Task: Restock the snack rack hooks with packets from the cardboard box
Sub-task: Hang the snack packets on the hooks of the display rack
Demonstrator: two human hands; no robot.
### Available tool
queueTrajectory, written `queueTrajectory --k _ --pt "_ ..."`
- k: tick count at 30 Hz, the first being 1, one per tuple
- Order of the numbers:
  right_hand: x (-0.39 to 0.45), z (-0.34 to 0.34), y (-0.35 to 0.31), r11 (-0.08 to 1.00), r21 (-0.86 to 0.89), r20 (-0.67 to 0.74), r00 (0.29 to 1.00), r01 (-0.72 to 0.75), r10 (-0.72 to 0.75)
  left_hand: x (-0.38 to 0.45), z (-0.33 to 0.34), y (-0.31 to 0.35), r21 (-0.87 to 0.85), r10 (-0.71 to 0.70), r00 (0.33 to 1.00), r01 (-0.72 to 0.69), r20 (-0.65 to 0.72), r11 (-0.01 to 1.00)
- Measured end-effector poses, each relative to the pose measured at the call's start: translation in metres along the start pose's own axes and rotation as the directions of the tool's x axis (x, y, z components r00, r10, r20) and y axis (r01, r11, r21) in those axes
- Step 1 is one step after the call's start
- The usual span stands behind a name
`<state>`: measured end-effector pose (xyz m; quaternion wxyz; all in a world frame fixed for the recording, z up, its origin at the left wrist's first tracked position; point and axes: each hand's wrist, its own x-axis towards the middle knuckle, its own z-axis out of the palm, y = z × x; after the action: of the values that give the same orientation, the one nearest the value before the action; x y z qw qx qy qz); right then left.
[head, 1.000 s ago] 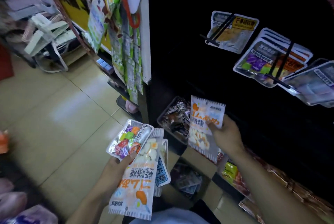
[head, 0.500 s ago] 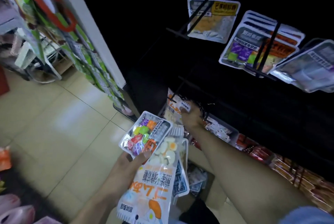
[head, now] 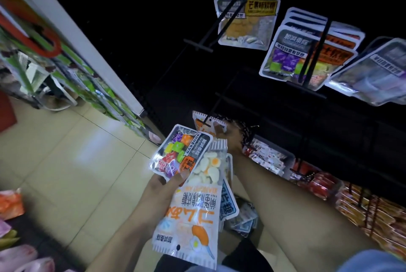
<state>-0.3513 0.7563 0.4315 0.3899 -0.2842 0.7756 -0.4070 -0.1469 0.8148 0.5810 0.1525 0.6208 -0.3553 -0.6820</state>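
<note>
Low on the dark snack rack (head: 285, 118), the right hand (head: 228, 137) is pinching a white-and-orange packet (head: 201, 123) against a black hook (head: 209, 115); whether the hole is already on the hook seems unclear in the dim light. Nearer the body, the left hand (head: 162, 186) is gripping a fan of packets: a colourful candy packet (head: 180, 151) lying over a long egg-print packet (head: 193, 212). Below both arms, the cardboard box (head: 270, 238) is sitting on the floor.
</note>
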Motion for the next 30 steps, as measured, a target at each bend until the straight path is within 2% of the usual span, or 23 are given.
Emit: queueTrajectory --k 2,6,14,20,25,30 --pt "0.0 0.0 -0.002 0.999 -0.046 0.055 0.998 0.01 -0.008 0.0 0.001 0.002 -0.009 -0.016 1.0 0.016 -0.005 1.0" --pt "0.003 0.002 -0.009 1.0 -0.015 -0.044 0.999 -0.02 0.019 -0.003 0.003 0.007 -0.047 -0.031 0.999 0.032 0.019 0.998" --pt "0.002 0.009 -0.014 0.997 -0.079 -0.024 1.0 0.01 -0.012 -0.006 -0.001 0.013 -0.047 -0.056 0.998 0.058 0.04 0.997" --pt "-0.012 0.012 -0.019 0.999 -0.037 -0.053 0.998 0.026 -0.028 -0.004 -0.01 0.008 -0.053 -0.063 0.998 0.065 0.029 0.996" --pt "-0.007 0.014 -0.017 0.995 -0.095 -0.056 0.998 -0.026 0.02 -0.007 -0.009 0.01 -0.081 -0.058 0.997 0.061 0.048 0.995" --pt "-0.008 0.017 -0.021 0.979 -0.2 -0.081 0.996 0.027 -0.044 -0.004 -0.01 0.009 -0.071 -0.06 0.997 0.064 0.057 0.995"
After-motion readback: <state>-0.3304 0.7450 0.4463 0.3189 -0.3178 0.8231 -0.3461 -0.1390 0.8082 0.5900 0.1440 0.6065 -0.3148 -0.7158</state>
